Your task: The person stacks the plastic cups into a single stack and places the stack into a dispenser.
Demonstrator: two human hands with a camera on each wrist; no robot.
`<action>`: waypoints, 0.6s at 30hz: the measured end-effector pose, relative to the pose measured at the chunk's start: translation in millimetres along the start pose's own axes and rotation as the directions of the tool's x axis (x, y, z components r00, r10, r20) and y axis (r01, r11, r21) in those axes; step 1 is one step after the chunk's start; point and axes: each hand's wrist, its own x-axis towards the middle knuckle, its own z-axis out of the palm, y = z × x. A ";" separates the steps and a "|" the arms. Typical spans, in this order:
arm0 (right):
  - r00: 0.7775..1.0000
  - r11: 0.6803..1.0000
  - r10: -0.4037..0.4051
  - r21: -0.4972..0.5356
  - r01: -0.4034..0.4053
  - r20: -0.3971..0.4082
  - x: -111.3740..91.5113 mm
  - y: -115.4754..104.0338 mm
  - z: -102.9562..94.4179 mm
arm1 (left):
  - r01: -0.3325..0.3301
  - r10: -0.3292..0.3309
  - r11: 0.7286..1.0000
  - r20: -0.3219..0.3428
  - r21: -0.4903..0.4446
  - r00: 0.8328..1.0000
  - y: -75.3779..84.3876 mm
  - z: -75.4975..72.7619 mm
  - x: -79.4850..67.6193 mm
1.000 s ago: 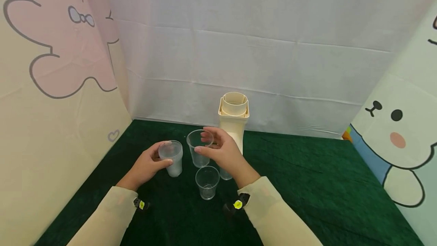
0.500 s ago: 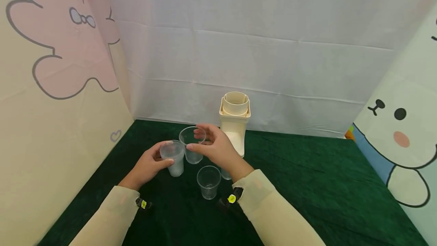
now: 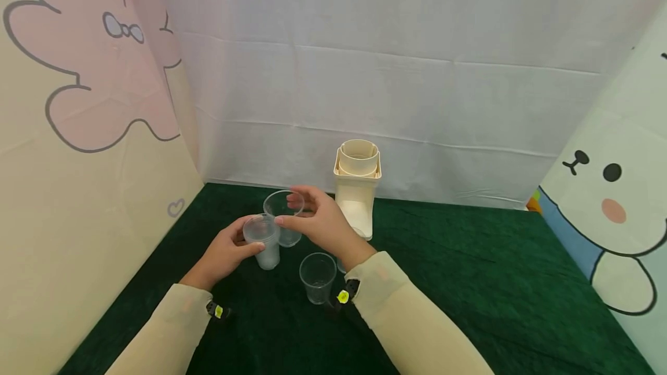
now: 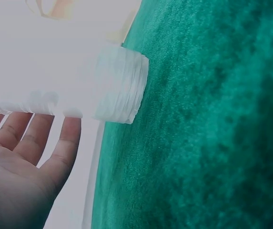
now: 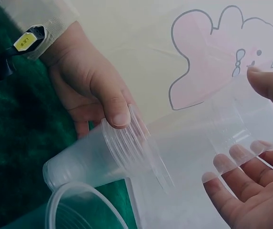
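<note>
One loose cup (image 3: pixel 318 282) near right hand (image 3: pixel 324 220); beige stand (image 3: pixel 355 192) beyond.

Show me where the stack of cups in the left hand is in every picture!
Head: the stack of cups is left of centre, below the middle, in the left hand.
Left wrist: the stack of cups is upper left, turned sideways, bottom end pointing right.
Right wrist: the stack of cups is lower left, slanting.
Shared landmark: the green cloth, in all three.
</note>
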 end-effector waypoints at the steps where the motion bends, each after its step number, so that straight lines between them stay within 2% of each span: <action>1: 1.000 1.000 0.004 -0.002 -0.004 0.002 0.9 -0.9 0.7 | 0.000 0.000 1.000 0.001 -0.004 1.000 0.0 0.1 0.1; 10: 1.000 0.999 -0.019 -0.049 0.020 0.015 7.7 -9.0 5.1 | 0.008 -0.008 1.000 0.021 -0.027 1.000 -0.2 -0.8 0.0; 18: 0.999 0.999 -0.025 -0.039 0.026 0.026 12.6 -10.8 13.1 | 0.012 -0.012 1.000 0.013 0.011 1.000 3.1 -1.7 -0.6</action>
